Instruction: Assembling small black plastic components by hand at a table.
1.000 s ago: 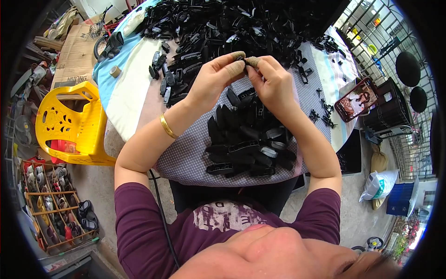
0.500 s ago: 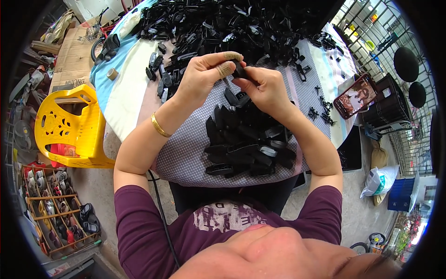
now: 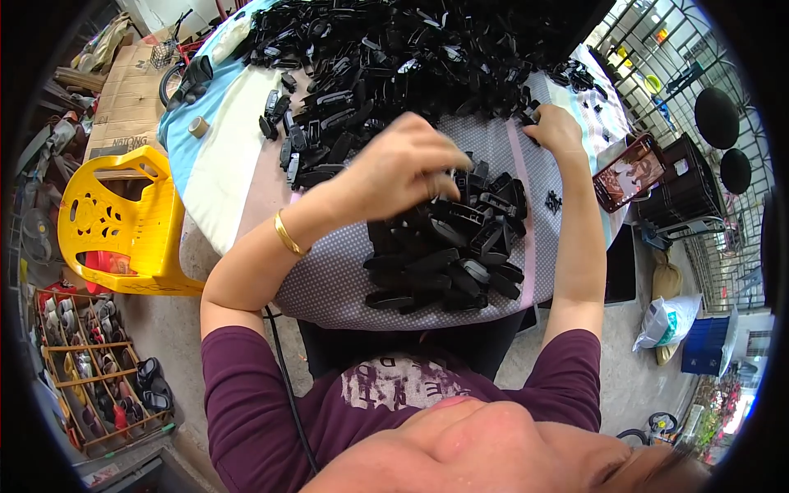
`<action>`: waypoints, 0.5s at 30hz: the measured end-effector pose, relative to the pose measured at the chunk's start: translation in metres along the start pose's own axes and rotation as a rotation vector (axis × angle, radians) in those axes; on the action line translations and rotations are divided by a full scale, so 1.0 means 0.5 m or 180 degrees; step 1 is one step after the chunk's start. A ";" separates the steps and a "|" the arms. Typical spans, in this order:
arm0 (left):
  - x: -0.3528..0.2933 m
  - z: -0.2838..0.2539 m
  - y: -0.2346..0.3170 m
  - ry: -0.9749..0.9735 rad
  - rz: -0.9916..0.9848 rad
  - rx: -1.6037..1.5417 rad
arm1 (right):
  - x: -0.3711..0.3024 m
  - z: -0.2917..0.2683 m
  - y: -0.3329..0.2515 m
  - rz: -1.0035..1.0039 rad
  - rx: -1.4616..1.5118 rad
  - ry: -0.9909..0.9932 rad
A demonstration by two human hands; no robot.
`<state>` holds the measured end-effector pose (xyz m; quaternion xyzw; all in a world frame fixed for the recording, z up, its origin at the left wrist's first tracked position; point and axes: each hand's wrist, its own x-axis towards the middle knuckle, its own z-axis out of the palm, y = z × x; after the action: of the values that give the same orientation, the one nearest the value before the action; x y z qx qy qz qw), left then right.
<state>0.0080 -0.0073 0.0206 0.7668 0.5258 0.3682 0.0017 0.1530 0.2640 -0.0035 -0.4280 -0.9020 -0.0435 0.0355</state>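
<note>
My left hand (image 3: 407, 172), smeared by motion, is over the near heap of black plastic pieces (image 3: 440, 263); whether its fingers hold anything cannot be made out. To the right, my right hand (image 3: 557, 131) reaches out to the edge of the big pile of black plastic parts (image 3: 362, 57). Its thumb and fingertips close around a small black plastic part (image 3: 531, 108), which they partly hide. The near heap consists of long, rounded black pieces lying across one another on the dotted tablecloth (image 3: 320, 279).
A phone (image 3: 630, 172) stands at the table's right edge, near small black bits (image 3: 553, 200). A tape roll (image 3: 198, 126) lies on the left side. Beyond the table are a yellow plastic chair (image 3: 123, 218) and a shoe rack (image 3: 90, 361). A black cable (image 3: 283, 378) hangs beside me.
My hands, together on a black piece before, have parted. The left has come down over the near heap; the right has moved right to the big pile's edge. More pieces show atop the near heap.
</note>
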 end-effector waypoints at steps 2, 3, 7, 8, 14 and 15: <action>-0.018 0.011 -0.056 0.0455 -0.0239 0.1450 | 0.003 -0.004 -0.016 -0.0186 -0.0060 -0.0259; -0.030 0.014 -0.080 0.0455 -0.0247 0.1464 | 0.002 -0.007 -0.024 -0.0200 -0.0054 -0.0254; -0.031 0.016 -0.104 -0.0143 -0.0535 0.2392 | -0.006 -0.010 -0.051 -0.0883 0.2068 0.0049; -0.027 0.016 -0.102 -0.0253 -0.0542 0.2456 | -0.010 -0.012 -0.063 -0.1157 0.3057 0.0128; -0.015 0.004 -0.074 0.0500 -0.1063 0.0678 | -0.099 -0.057 -0.151 -0.0865 0.5421 -0.1172; -0.012 0.007 -0.068 0.0870 -0.1840 -0.1096 | -0.100 -0.053 -0.157 -0.0817 0.5685 -0.1394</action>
<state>-0.0187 0.0045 0.0015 0.5186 0.6465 0.5348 0.1645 0.1244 0.1733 0.0141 -0.1375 -0.6280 0.7455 0.1758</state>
